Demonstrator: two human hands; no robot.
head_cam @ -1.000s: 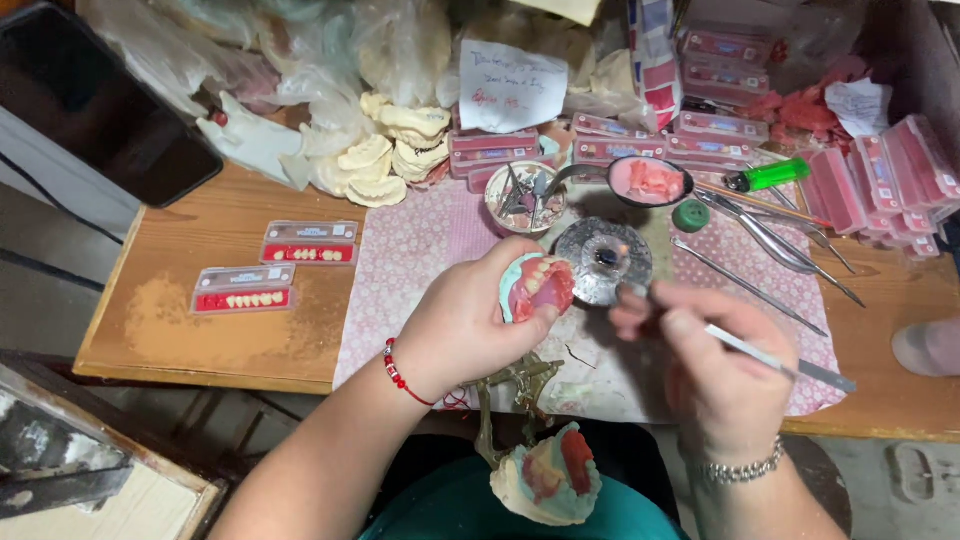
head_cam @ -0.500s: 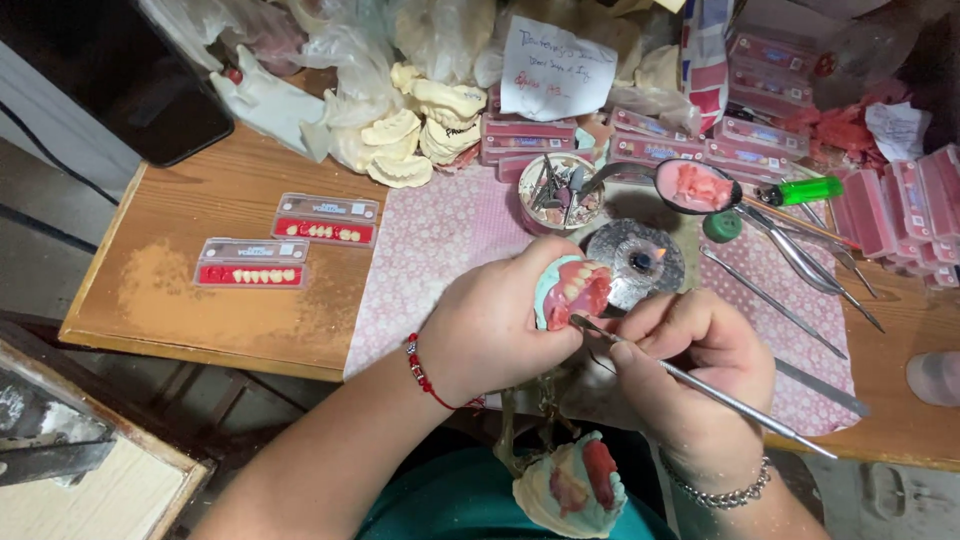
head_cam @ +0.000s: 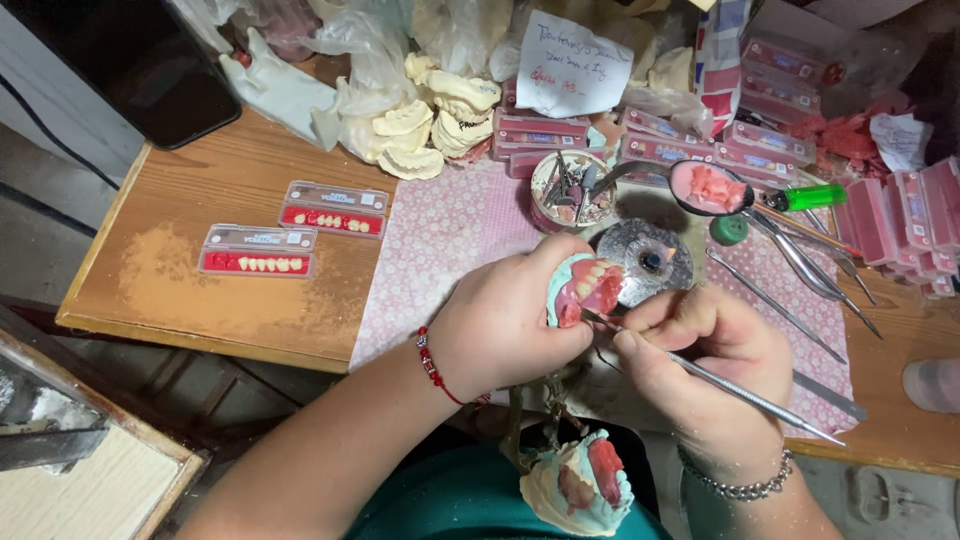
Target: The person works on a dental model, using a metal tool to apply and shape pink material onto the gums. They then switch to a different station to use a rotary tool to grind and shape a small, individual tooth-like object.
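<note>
Head view: left hand (head_cam: 500, 325) grips denture model (head_cam: 585, 288); right hand's (head_cam: 705, 365) metal tool (head_cam: 720, 385) touches it.

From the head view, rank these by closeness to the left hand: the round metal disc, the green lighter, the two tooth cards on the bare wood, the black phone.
From the left hand:
1. Round metal disc, just right of its fingers.
2. Tooth cards, to its left on the wood.
3. Green lighter, upper right.
4. Black phone, at the far upper-left corner.

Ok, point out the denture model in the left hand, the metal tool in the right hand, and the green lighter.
denture model (head_cam: 590, 288), head view, on its pink wax gum.
metal tool (head_cam: 740, 392), head view, on the middle of its shaft.
green lighter (head_cam: 812, 196), head view, on its green body.
</note>
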